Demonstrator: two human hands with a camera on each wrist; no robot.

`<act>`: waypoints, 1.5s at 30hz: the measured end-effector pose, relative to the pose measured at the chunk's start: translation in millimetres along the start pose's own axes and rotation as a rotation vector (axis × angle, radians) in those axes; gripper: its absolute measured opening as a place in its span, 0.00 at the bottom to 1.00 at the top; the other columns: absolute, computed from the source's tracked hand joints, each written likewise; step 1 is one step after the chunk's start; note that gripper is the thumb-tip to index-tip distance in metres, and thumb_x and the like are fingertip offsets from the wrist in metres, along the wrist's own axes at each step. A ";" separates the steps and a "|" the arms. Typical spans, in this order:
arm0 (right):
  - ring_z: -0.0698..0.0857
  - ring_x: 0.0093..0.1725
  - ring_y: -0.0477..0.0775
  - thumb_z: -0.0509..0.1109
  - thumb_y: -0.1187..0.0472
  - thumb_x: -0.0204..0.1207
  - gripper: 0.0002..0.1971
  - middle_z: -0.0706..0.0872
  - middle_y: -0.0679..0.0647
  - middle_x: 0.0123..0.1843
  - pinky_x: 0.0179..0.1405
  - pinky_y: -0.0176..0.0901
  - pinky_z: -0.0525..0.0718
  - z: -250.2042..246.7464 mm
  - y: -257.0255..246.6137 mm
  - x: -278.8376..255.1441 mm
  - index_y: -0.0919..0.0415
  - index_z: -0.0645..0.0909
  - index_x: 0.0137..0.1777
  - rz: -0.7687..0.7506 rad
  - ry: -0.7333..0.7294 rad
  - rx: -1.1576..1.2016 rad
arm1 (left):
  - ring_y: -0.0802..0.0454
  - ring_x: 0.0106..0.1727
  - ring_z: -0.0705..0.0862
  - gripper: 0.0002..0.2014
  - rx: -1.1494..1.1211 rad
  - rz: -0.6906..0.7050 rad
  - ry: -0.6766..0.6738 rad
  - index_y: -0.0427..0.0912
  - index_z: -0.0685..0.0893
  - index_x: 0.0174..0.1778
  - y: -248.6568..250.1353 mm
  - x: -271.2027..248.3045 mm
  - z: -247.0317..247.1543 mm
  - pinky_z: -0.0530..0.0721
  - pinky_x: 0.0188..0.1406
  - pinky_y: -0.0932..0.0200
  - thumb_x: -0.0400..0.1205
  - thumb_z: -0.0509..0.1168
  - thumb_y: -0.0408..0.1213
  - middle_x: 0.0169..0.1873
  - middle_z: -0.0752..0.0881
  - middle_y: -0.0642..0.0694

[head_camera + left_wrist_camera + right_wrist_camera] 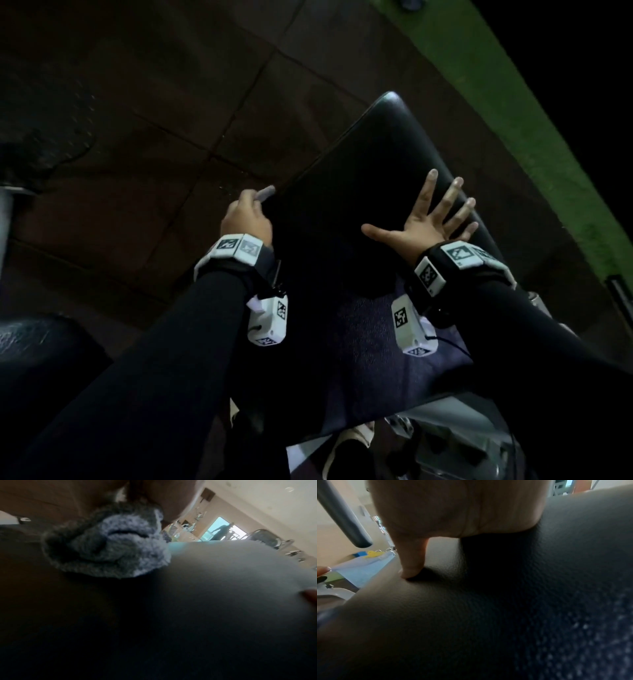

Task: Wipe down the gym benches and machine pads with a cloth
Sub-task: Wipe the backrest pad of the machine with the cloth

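One black pad [359,192], two hands. The left hand [245,219] grips one grey cloth [106,543] at the pad's left edge; the right hand [424,222] lies flat, fingers spread wide, on the pad.

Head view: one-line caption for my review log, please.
Left hand grips grey cloth at black bench pad edge; right hand rests flat.

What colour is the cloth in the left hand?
Mottled grey, a fuzzy cloth bunched in the left hand; the left wrist view shows it best.
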State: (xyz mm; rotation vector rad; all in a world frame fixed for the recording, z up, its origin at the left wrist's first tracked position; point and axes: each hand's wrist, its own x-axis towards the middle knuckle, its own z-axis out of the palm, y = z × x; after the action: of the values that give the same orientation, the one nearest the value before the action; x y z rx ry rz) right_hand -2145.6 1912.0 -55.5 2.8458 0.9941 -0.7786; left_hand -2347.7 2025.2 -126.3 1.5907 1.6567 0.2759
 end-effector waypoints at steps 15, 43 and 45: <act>0.19 0.73 0.67 0.62 0.17 0.46 0.68 0.14 0.57 0.75 0.71 0.70 0.27 -14.3 -13.9 3.1 0.38 0.06 0.60 0.095 -0.203 -0.049 | 0.43 0.67 0.79 0.18 -0.089 0.220 -0.356 0.66 0.72 0.72 138.3 56.9 27.1 0.72 0.71 0.47 0.87 0.51 0.46 0.67 0.81 0.51; 0.52 0.82 0.62 0.60 0.21 0.57 0.54 0.54 0.54 0.84 0.80 0.60 0.46 -1.8 4.1 15.6 0.46 0.53 0.82 0.028 -0.355 0.036 | 0.39 0.77 0.65 0.24 0.029 0.357 -0.557 0.73 0.55 0.77 174.9 69.0 48.8 0.58 0.79 0.44 0.85 0.49 0.57 0.82 0.55 0.60; 0.36 0.81 0.60 0.62 0.21 0.56 0.58 0.37 0.54 0.84 0.77 0.56 0.30 -1.1 -0.8 10.9 0.42 0.40 0.82 0.056 -0.239 0.011 | 0.41 0.75 0.68 0.24 0.014 0.382 -0.520 0.75 0.54 0.77 166.5 66.8 48.0 0.63 0.76 0.40 0.84 0.50 0.56 0.80 0.58 0.63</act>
State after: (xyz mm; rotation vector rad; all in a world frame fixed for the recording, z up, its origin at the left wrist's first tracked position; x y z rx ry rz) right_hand -2138.2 1919.1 -59.6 2.6918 0.8754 -1.0893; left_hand -2185.2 2099.3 -75.5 1.7968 0.9610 0.0332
